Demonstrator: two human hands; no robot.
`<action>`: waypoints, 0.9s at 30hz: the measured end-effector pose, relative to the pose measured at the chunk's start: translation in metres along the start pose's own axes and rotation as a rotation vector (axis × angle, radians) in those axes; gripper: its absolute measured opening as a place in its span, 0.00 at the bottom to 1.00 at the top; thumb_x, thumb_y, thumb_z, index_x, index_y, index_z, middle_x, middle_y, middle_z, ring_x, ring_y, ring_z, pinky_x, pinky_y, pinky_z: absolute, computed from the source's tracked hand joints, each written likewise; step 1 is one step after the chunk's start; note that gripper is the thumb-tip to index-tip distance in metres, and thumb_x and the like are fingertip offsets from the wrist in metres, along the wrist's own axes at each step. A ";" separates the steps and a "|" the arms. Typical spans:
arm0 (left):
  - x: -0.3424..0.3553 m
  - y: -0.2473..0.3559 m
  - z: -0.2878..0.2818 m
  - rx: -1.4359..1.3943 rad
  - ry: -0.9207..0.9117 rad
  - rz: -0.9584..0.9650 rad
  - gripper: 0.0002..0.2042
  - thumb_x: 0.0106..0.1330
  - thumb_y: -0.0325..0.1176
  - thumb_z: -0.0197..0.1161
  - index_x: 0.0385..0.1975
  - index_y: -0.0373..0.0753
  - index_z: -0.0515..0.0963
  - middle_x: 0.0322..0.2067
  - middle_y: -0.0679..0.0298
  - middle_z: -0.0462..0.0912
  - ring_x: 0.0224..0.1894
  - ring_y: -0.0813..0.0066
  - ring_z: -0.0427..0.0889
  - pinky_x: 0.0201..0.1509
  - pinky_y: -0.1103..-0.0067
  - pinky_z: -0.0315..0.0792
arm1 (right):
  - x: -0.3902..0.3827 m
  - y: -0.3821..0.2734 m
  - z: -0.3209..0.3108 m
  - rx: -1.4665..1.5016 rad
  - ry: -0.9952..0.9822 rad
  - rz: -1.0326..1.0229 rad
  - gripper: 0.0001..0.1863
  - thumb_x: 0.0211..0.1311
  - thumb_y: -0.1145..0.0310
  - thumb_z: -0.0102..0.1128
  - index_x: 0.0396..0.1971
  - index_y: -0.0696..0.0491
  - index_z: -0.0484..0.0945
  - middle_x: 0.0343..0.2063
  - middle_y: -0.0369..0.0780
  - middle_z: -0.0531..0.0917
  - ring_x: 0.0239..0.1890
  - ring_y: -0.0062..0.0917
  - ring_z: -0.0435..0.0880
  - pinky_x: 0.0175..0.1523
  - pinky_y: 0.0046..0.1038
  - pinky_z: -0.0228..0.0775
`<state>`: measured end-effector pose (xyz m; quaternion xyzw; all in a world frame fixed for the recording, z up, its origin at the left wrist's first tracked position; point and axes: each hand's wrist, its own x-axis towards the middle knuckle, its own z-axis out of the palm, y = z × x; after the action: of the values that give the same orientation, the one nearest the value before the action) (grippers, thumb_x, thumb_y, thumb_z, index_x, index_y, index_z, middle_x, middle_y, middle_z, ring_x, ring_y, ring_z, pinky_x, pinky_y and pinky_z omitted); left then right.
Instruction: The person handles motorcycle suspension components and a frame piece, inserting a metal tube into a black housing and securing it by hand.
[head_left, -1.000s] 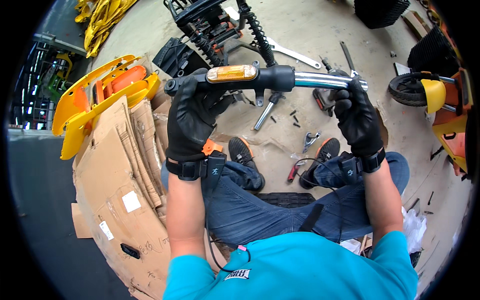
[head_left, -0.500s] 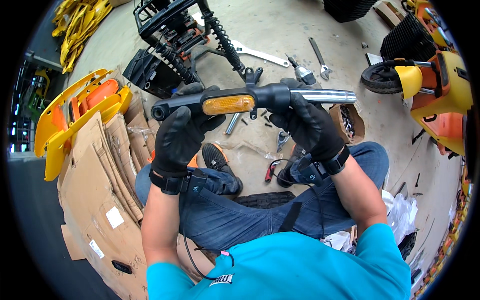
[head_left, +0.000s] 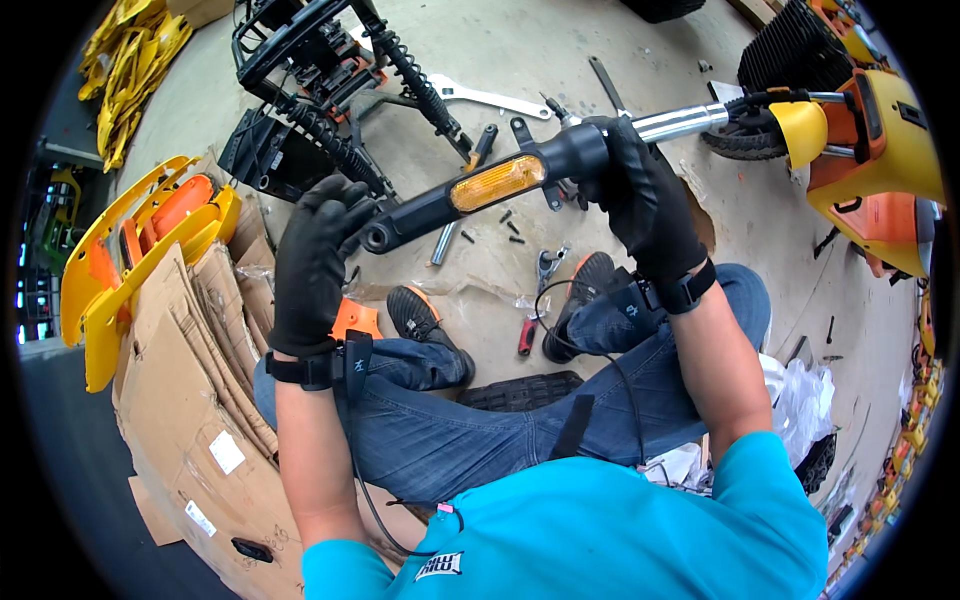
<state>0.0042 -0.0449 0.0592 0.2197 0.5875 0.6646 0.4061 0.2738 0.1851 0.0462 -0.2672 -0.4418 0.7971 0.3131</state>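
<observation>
At two o'clock, a brown carton (head_left: 701, 212) shows only a sliver behind the right hand (head_left: 645, 200); its contents cannot be made out. A white plastic bag (head_left: 800, 400) sits crumpled between three and four o'clock, its inside hidden too. Flattened cardboard boxes (head_left: 185, 400) lean in a stack at eight o'clock, with a small black piece (head_left: 252, 549) lying on the outermost sheet.

The pale, scuffed floor (head_left: 640, 50) spreads across a workshop, with yellow parts (head_left: 130, 80) heaped at ten o'clock. Yellow and orange panels (head_left: 130, 265) rest at nine, and a yellow-and-orange scooter (head_left: 880, 170) stands between two and three.

At twelve o'clock, raised above the floor, is a black and chrome tube (head_left: 425, 212) with an amber reflector (head_left: 498, 184), its chrome end pointing between two and three. The right hand's fingers wrap its black collar. The left hand (head_left: 315, 245) has its fingers bent close by the eyed end; whether they pinch it cannot be told.

A black frame with springs (head_left: 340, 100) stands at eleven. A large wrench (head_left: 495, 97) lies at twelve, beyond the tube, which partly covers the scooter's front wheel (head_left: 745, 143). Loose screws (head_left: 514, 239) lie under the tube, toward twelve; a red-handled tool (head_left: 526, 337) is near the shoes (head_left: 410, 312). A cable (head_left: 625, 385) loops over the right leg.
</observation>
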 end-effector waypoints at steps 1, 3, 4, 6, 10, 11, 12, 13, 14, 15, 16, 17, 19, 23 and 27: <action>0.000 -0.005 0.004 0.024 -0.080 0.002 0.22 0.76 0.38 0.57 0.66 0.37 0.69 0.59 0.55 0.79 0.62 0.63 0.78 0.69 0.71 0.69 | 0.001 0.003 -0.004 -0.014 0.003 0.004 0.23 0.77 0.53 0.56 0.59 0.54 0.77 0.39 0.35 0.82 0.37 0.19 0.79 0.42 0.23 0.73; 0.001 -0.012 0.009 0.262 -0.195 -0.006 0.21 0.74 0.34 0.59 0.65 0.36 0.70 0.59 0.56 0.79 0.62 0.66 0.78 0.69 0.72 0.68 | -0.004 0.007 0.000 -0.135 0.023 -0.030 0.22 0.74 0.51 0.60 0.53 0.55 0.79 0.39 0.36 0.82 0.40 0.20 0.83 0.44 0.24 0.78; 0.000 -0.015 0.013 0.380 -0.255 -0.010 0.21 0.74 0.32 0.60 0.65 0.36 0.71 0.60 0.57 0.79 0.62 0.67 0.78 0.69 0.73 0.68 | -0.005 0.008 0.004 -0.196 0.033 -0.047 0.22 0.72 0.51 0.62 0.51 0.56 0.80 0.40 0.37 0.83 0.41 0.21 0.84 0.46 0.24 0.80; -0.004 -0.024 0.024 0.492 -0.289 0.070 0.26 0.67 0.36 0.69 0.62 0.33 0.72 0.56 0.54 0.80 0.61 0.65 0.79 0.67 0.71 0.71 | -0.005 0.010 0.013 -0.292 0.046 -0.040 0.20 0.70 0.50 0.64 0.42 0.55 0.81 0.34 0.34 0.81 0.37 0.18 0.82 0.44 0.23 0.77; -0.013 -0.043 0.046 0.680 -0.377 0.168 0.35 0.63 0.44 0.74 0.65 0.32 0.70 0.57 0.49 0.79 0.62 0.59 0.78 0.66 0.68 0.71 | -0.003 0.023 0.012 -0.428 0.000 -0.048 0.23 0.66 0.46 0.67 0.35 0.54 0.80 0.26 0.31 0.78 0.31 0.15 0.76 0.38 0.22 0.70; -0.013 -0.047 0.055 0.673 -0.407 0.114 0.35 0.62 0.44 0.75 0.66 0.32 0.69 0.56 0.48 0.79 0.62 0.58 0.78 0.65 0.68 0.72 | -0.005 0.020 0.014 -0.438 -0.011 -0.042 0.24 0.65 0.45 0.68 0.35 0.54 0.80 0.26 0.31 0.78 0.30 0.14 0.76 0.37 0.22 0.69; -0.014 -0.050 0.061 0.669 -0.426 0.059 0.36 0.62 0.43 0.75 0.66 0.33 0.68 0.56 0.47 0.79 0.63 0.58 0.78 0.64 0.68 0.72 | -0.006 0.020 0.017 -0.445 -0.030 -0.032 0.25 0.64 0.44 0.68 0.35 0.54 0.80 0.26 0.31 0.78 0.29 0.14 0.75 0.36 0.22 0.69; -0.015 -0.062 0.062 0.651 -0.447 0.080 0.38 0.61 0.43 0.76 0.67 0.32 0.67 0.56 0.46 0.79 0.62 0.59 0.78 0.62 0.69 0.74 | -0.005 0.022 0.019 -0.491 -0.036 -0.048 0.26 0.64 0.43 0.68 0.35 0.54 0.80 0.25 0.31 0.78 0.29 0.14 0.75 0.36 0.22 0.68; -0.016 -0.068 0.067 0.632 -0.471 0.100 0.39 0.61 0.42 0.76 0.68 0.32 0.66 0.57 0.45 0.79 0.62 0.61 0.78 0.60 0.69 0.75 | -0.005 0.024 0.021 -0.538 -0.038 -0.063 0.26 0.64 0.42 0.67 0.35 0.55 0.80 0.25 0.31 0.78 0.28 0.14 0.75 0.35 0.21 0.68; -0.018 -0.071 0.072 0.498 -0.482 0.024 0.39 0.60 0.42 0.77 0.68 0.31 0.65 0.54 0.46 0.79 0.55 0.64 0.82 0.55 0.73 0.78 | -0.004 0.026 0.022 -0.585 -0.040 -0.078 0.27 0.64 0.41 0.67 0.35 0.55 0.80 0.24 0.31 0.78 0.28 0.14 0.75 0.35 0.21 0.68; -0.021 -0.071 0.074 0.503 -0.486 -0.057 0.37 0.60 0.40 0.76 0.66 0.32 0.66 0.51 0.51 0.80 0.50 0.67 0.82 0.53 0.74 0.78 | -0.006 0.027 0.025 -0.594 -0.044 -0.075 0.28 0.64 0.41 0.67 0.34 0.55 0.80 0.24 0.31 0.78 0.27 0.14 0.75 0.34 0.21 0.68; -0.022 -0.068 0.077 0.506 -0.492 -0.137 0.35 0.61 0.38 0.76 0.65 0.33 0.67 0.48 0.55 0.81 0.46 0.71 0.83 0.51 0.75 0.78 | -0.009 0.026 0.028 -0.605 -0.045 -0.073 0.28 0.64 0.40 0.66 0.34 0.55 0.80 0.24 0.31 0.78 0.26 0.14 0.75 0.33 0.20 0.68; -0.024 -0.076 0.080 0.481 -0.465 -0.212 0.29 0.61 0.37 0.75 0.59 0.33 0.72 0.38 0.64 0.81 0.33 0.79 0.79 0.40 0.78 0.77 | -0.010 0.028 0.029 -0.586 -0.039 -0.037 0.29 0.64 0.39 0.66 0.34 0.55 0.80 0.24 0.32 0.78 0.25 0.14 0.76 0.32 0.20 0.68; -0.027 -0.073 0.086 0.547 -0.428 -0.175 0.24 0.62 0.37 0.73 0.54 0.33 0.75 0.37 0.64 0.81 0.35 0.79 0.79 0.41 0.79 0.75 | -0.010 0.034 0.026 -0.506 -0.003 0.036 0.30 0.65 0.37 0.64 0.34 0.56 0.80 0.23 0.33 0.79 0.23 0.15 0.77 0.32 0.19 0.71; -0.029 -0.072 0.085 0.461 -0.417 -0.166 0.21 0.63 0.35 0.72 0.52 0.33 0.76 0.36 0.65 0.80 0.37 0.80 0.78 0.42 0.79 0.74 | -0.014 0.025 0.028 -0.494 -0.040 0.117 0.29 0.71 0.40 0.57 0.40 0.57 0.80 0.27 0.37 0.82 0.27 0.17 0.81 0.33 0.19 0.74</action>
<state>0.1068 -0.0183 0.0138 0.3886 0.6426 0.4191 0.5103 0.2566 0.1494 0.0399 -0.3449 -0.6132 0.6867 0.1829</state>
